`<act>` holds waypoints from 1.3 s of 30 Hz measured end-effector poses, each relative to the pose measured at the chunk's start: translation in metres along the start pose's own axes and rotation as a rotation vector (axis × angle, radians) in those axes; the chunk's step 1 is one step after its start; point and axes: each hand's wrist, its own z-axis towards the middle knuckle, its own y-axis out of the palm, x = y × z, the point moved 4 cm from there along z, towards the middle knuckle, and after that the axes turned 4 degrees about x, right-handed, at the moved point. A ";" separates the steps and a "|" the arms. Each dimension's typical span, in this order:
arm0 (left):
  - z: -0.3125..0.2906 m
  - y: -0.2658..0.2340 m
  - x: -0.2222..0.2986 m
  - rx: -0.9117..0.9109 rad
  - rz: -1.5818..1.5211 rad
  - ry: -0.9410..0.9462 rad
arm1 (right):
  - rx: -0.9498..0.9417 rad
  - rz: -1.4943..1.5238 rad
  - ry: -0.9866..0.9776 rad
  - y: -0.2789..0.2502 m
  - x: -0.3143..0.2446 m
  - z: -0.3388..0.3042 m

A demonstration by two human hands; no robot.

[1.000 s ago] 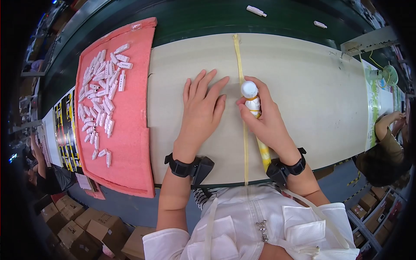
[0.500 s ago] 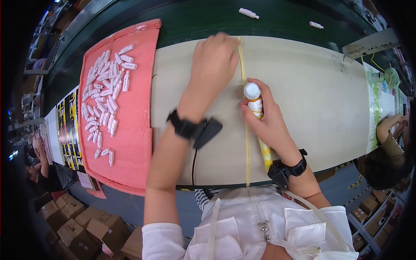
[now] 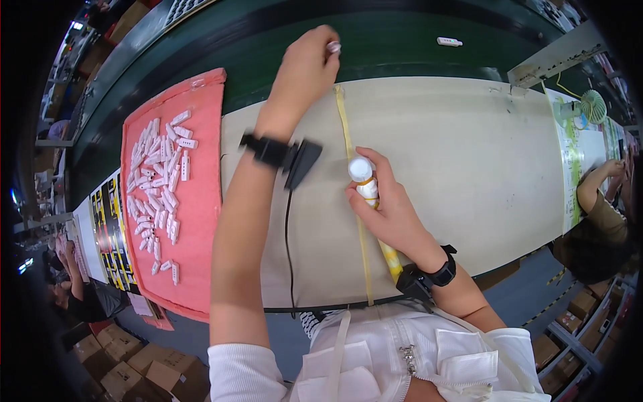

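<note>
My left hand (image 3: 301, 74) reaches out over the dark green belt (image 3: 395, 47), its fingers pinched round a small white plastic device (image 3: 333, 47) whose end shows at the fingertips. In my right hand (image 3: 392, 208) is a stick-like tool (image 3: 360, 169) with a round white head, white wrapping, yellow bands and a yellow handle. It stands over the beige mat (image 3: 455, 167), and my palm and fingers hide part of its shaft. Another white device (image 3: 449, 41) lies on the belt to the right of my left hand.
On the left a pink foam-like pad (image 3: 194, 248) bears several white devices (image 3: 157, 161). A yellow tape strip (image 3: 346, 127) crosses the mat. A small green fan (image 3: 593, 107) stands at the right. Cardboard boxes (image 3: 167, 372) are on the floor; other people sit at both sides.
My left hand has moved farther out, from the mat's far edge over the belt, and now pinches a white device. My right hand keeps the tool. The whole view has shifted slightly.
</note>
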 end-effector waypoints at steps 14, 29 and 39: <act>-0.193 -0.044 0.075 0.124 -0.055 -0.319 | -0.070 0.021 0.146 0.015 -0.019 -0.012; -0.206 -0.038 0.062 0.167 -0.199 -0.344 | -0.013 -0.166 -0.088 0.024 -0.041 -0.009; -0.198 -0.048 0.076 0.125 -0.196 -0.339 | 0.173 -0.073 0.056 0.006 -0.020 0.001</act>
